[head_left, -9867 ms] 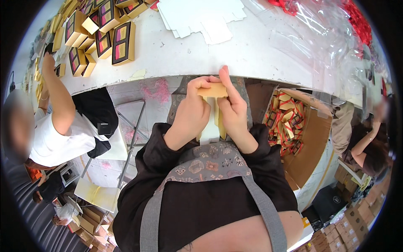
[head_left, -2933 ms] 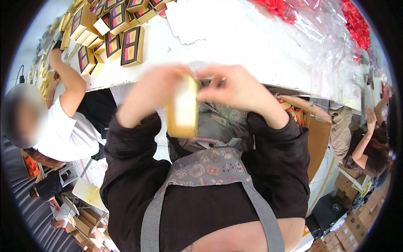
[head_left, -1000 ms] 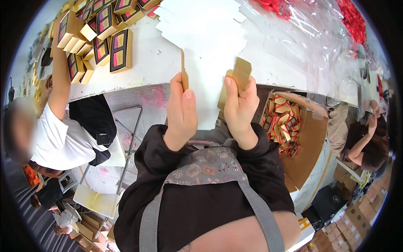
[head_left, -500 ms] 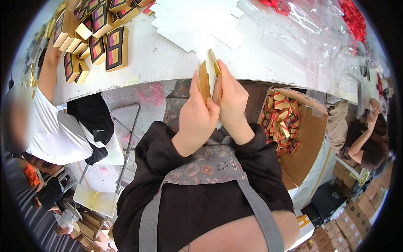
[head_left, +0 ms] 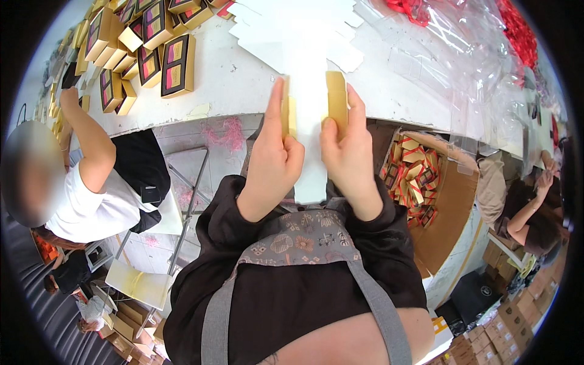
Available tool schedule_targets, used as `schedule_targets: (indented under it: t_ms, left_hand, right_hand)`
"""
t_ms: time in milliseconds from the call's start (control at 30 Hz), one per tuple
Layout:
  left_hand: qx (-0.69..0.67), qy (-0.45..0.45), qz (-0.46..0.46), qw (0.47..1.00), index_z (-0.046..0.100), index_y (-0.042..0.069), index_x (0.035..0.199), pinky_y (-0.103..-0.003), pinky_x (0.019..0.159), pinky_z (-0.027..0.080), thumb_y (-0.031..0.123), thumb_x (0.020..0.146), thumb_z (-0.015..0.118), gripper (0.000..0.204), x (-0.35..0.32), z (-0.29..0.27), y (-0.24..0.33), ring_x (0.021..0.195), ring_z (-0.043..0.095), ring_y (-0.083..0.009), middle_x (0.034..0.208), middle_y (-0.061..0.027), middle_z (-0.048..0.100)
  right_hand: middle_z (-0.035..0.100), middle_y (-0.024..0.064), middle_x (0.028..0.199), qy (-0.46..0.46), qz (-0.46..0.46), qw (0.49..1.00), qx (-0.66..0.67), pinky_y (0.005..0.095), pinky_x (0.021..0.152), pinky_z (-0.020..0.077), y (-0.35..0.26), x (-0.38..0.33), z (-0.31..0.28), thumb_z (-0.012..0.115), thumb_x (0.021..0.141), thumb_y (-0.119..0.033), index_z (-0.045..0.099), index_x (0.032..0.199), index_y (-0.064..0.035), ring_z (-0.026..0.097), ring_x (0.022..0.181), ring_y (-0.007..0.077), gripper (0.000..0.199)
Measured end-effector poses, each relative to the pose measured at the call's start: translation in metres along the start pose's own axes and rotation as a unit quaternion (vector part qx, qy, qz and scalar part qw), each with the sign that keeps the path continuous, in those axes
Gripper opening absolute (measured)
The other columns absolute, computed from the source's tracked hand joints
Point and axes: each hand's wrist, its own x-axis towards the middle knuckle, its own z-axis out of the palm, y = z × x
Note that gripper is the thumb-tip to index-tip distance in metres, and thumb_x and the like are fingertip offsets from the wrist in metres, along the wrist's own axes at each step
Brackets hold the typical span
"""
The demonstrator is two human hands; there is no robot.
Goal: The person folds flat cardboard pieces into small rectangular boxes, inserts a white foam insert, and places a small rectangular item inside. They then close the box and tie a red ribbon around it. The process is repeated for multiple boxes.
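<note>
Between my hands is a cardboard box blank (head_left: 310,164), white on its inner face, with gold side flaps standing up along both edges. My left hand (head_left: 272,159) grips the left flap, thumb inside and forefinger stretched up along the edge. On the other side, my right hand (head_left: 351,149) pinches the right gold flap (head_left: 336,100) between thumb and fingers. Glare washes out the middle of the blank. Just beyond it, on the table, lies a spread of flat white blanks (head_left: 261,36).
Filled gold boxes (head_left: 177,66) are piled at the table's far left. Clear plastic wrapping (head_left: 444,58) and red shredded filler (head_left: 517,30) lie to the right. Below the table edge stands a carton (head_left: 453,213) of small red-and-gold boxes (head_left: 417,173). A co-worker (head_left: 91,194) is at left, another (head_left: 529,210) at right.
My hands have moved apart, and the blank between them has opened wider, showing its white inside. At left, the co-worker's arm has drawn back and bent, with a dark item at the hand.
</note>
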Motion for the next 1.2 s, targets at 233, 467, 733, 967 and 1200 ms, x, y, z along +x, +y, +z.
schedule_targets:
  t_ms: [233,467,733,967,1200]
  left_hand:
    - [-0.082,-0.126,-0.029,0.988,0.028,0.001,0.137,-0.033,0.102,0.034,-0.007,0.075,0.037,0.063,0.006,-0.013,-0.001,0.122,0.043,-0.0282,0.129,-0.0203,0.043]
    - [0.008,-0.080,0.034,0.996,0.038,0.000,0.116,-0.036,0.101,0.034,-0.011,0.072,0.036,0.045,-0.009,0.004,-0.021,0.113,0.048,-0.0329,0.121,-0.0207,0.042]
    - [-0.056,-0.087,-0.054,0.993,0.034,0.001,0.119,-0.037,0.094,0.040,-0.010,0.073,0.040,0.047,-0.017,0.011,-0.012,0.111,0.048,-0.0359,0.123,-0.0204,0.039]
    - [0.040,-0.099,0.005,0.994,0.031,0.000,0.126,-0.038,0.092,0.042,-0.008,0.074,0.040,0.053,-0.018,0.007,-0.024,0.108,0.052,-0.0355,0.125,-0.0204,0.039]
    - [0.032,-0.134,-0.055,0.989,0.035,0.002,0.123,-0.041,0.087,0.045,-0.008,0.074,0.041,0.051,-0.022,-0.001,-0.005,0.105,0.054,-0.0369,0.125,-0.0172,0.042]
  right_hand:
    - [0.058,0.0158,0.091,-0.154,0.047,0.984,0.081,0.0303,0.074,0.0473,0.011,0.002,-0.019,0.047,0.090,-0.005,0.049,0.122,-0.0061,0.059,0.076,0.0252,0.032]
    - [0.057,0.0077,0.104,-0.038,-0.041,0.988,0.142,0.0272,0.074,0.0474,0.035,-0.021,0.001,0.053,0.092,-0.005,0.064,0.105,-0.0011,0.058,0.090,0.0173,0.018]
    - [0.062,0.0122,0.103,0.048,0.065,0.914,0.398,0.0267,0.085,0.0480,0.032,-0.029,0.012,0.050,0.089,0.010,0.046,0.091,-0.0014,0.060,0.098,0.0155,0.012]
    - [0.044,0.0222,0.137,0.011,0.046,0.974,0.219,0.0304,0.101,0.0388,0.031,-0.041,0.014,0.045,0.093,0.005,0.039,0.130,0.0050,0.045,0.126,0.0265,0.038]
    - [0.052,0.0160,0.131,-0.068,0.171,0.962,0.202,0.0319,0.100,0.0409,0.024,-0.052,0.003,0.042,0.093,0.003,0.041,0.134,0.0036,0.050,0.123,0.0232,0.041]
